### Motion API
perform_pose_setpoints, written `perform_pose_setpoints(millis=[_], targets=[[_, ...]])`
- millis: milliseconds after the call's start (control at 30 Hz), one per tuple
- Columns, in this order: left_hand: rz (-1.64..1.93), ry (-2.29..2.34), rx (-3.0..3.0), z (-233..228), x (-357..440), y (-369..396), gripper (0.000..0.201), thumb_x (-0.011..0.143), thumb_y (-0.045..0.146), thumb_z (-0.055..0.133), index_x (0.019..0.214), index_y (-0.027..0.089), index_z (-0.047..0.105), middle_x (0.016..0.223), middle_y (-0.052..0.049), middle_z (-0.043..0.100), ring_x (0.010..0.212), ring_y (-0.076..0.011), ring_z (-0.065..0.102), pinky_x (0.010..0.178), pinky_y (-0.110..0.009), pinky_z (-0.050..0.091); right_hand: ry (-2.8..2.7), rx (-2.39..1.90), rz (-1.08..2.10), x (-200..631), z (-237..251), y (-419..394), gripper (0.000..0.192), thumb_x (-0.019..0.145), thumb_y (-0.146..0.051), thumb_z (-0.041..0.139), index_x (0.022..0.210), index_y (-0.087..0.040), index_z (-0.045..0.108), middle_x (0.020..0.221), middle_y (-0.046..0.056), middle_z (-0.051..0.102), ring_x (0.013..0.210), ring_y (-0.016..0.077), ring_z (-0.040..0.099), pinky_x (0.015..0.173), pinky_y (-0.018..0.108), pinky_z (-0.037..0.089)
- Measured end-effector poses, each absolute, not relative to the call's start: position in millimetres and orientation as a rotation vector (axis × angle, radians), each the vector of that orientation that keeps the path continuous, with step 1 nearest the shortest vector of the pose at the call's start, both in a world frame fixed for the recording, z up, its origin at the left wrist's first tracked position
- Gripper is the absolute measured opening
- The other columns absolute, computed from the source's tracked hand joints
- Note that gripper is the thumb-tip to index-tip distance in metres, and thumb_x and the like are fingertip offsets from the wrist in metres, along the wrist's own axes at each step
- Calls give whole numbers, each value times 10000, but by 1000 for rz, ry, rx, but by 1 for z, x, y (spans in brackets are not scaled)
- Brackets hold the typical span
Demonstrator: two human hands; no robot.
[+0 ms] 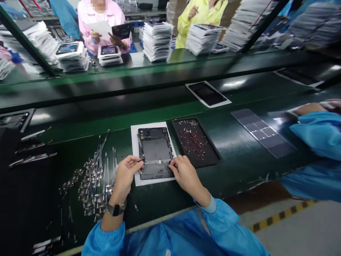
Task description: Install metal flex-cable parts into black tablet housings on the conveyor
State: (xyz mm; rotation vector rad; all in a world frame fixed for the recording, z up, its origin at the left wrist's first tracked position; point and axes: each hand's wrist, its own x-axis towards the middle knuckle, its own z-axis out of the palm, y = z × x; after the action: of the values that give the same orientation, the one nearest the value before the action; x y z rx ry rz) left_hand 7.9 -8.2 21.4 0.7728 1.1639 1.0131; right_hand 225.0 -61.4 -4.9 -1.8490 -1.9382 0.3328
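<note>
Reading from left to right, we are passing first a loose heap of small metal and flex parts (93,185) lying on the green workbench (239,167), just beside our left hand (125,176), which is wearing a wristwatch (115,209). That hand is pinching a small dark component (140,161) between thumb and forefinger at the left edge of the tablet frame (156,153), touching it there. The frame is lying flat on a white sheet (134,142) directly ahead of us, open side up. We are judging it to be light and stiff but thin, with exposed fine parts that would be fragile under pressure; we would be taking it by its outer rim rather than across its middle. The pinched component looks tiny and easily dropped, so a fingertip hold suits it. Our right hand (186,176) is resting its fingertips (173,164) on the lower right edge of the frame, pressing rather than closing around anything, so the frame is sitting between the two hands. Just to the right, a dark tray (195,142) is holding scattered small bits, and farther right a grey sectioned mat (262,132) is lying near another person's blue sleeve (317,131). Beyond, a second tablet (207,94) is lying on the conveyor.
</note>
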Motion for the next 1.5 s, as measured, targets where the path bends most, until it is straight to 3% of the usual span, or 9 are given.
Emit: perform_pose_setpoints(millis=[167,300,500,1033,1500], targets=[[947,1179,839,18,14,-12,285,560,251,823,733,133,630,653,-15,644,588,-118,594,495,-195,432,-1880,-1671,575,223,5,-66,135,929,-166,515,808,-220,536,829,56,613,815,222,561,722,336,455],[881,1151,891,11,20,-17,273,577,251,809,747,138,628,634,-2,623,567,-107,567,501,-197,432,-1773,-1653,776,229,7,-64,59,904,-198,587,905,-215,644,776,31,644,741,191,583,681,304,466],[851,1123,941,11,21,-19,257,601,252,815,755,141,640,671,-10,634,599,-113,583,516,-195,446,-1735,-1588,955,234,10,-56,159,917,-239,590,847,-196,726,829,50,714,762,191,599,726,320,470],[681,1187,977,18,46,-26,228,606,233,808,773,127,694,568,-18,639,561,-148,636,493,-212,469,-1912,-1375,1009,232,3,-58,165,918,-200,607,794,-199,716,770,22,671,840,198,536,807,357,332],[585,1164,1048,21,49,-23,160,603,213,813,718,139,730,534,-27,653,505,-132,589,515,-236,481,-1949,-1289,1147,242,5,-56,167,907,-180,610,760,-198,689,761,17,648,867,200,507,857,368,338]])
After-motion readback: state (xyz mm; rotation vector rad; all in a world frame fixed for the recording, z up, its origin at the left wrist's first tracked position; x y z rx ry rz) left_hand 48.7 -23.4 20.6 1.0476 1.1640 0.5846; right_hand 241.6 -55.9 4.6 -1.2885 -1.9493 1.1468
